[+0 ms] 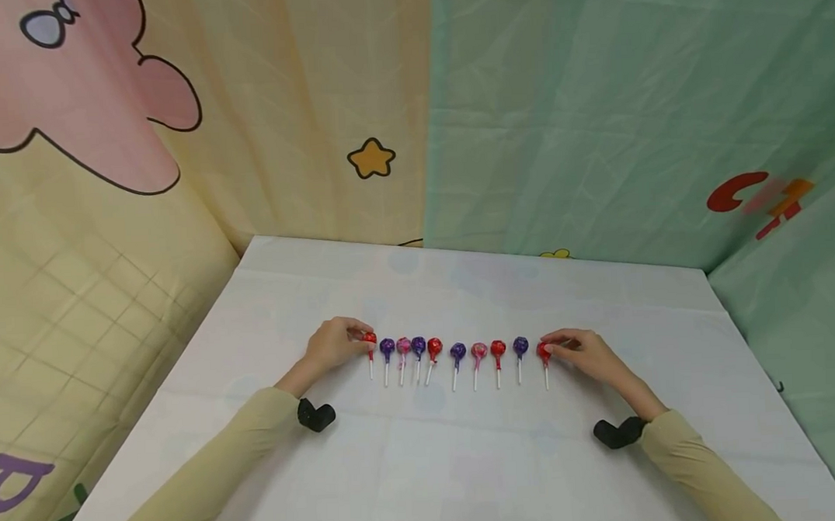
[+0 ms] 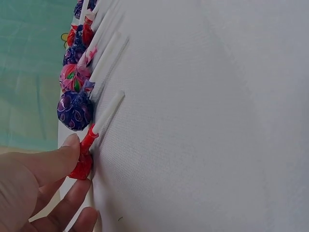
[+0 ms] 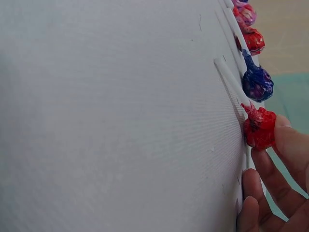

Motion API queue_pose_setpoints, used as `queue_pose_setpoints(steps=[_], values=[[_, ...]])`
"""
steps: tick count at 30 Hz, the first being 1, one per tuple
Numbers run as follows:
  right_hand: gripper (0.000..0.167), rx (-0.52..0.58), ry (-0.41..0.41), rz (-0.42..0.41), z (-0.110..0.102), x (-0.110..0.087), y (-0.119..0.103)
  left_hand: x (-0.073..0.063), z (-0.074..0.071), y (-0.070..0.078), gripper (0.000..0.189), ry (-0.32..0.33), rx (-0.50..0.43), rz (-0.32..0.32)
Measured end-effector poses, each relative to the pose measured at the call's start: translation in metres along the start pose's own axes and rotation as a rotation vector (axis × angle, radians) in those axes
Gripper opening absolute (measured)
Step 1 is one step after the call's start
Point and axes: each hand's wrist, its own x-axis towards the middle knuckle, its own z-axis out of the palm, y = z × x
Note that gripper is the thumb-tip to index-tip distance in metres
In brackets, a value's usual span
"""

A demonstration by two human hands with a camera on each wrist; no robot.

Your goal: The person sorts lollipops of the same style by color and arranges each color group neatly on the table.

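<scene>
Several wrapped lollipops lie in a row across the white table, their sticks toward the person. At the row's left end my left hand [image 1: 333, 343] pinches a red lollipop [image 2: 83, 164] by its head, between thumb and fingers. Beside it lies a purple lollipop [image 2: 75, 110], then a pink one [image 1: 403, 346]. My right hand [image 1: 584, 353] pinches the red lollipop [image 3: 260, 128] at the right end, thumb and index finger on its wrapper. Its nearest neighbour is another purple lollipop [image 3: 258, 83]. Both held lollipops' sticks point toward the near side of the table.
Mid-row are a red lollipop [image 1: 434, 347] and a purple one [image 1: 458, 352], with a slightly wider gap between them. A white cloth covers the table [image 1: 427, 478]. Behind it hang a yellow curtain [image 1: 300, 141] and a green curtain [image 1: 566, 130]. Each wrist wears a black device [image 1: 316, 415].
</scene>
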Motion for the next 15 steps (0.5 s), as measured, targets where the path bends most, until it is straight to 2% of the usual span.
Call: queue_pose_setpoints(steps=[11, 15], values=[[0.032, -0.022, 0.002, 0.019, 0.0028, -0.0006, -0.0047, -0.0025, 0.0037, 0.007, 0.028, 0.027, 0.013, -0.044], [0.031, -0.047, -0.002, -0.018, 0.0048, -0.0032, -0.0044, -0.0047, 0.0043, 0.0082, 0.028, 0.034, -0.003, -0.059]])
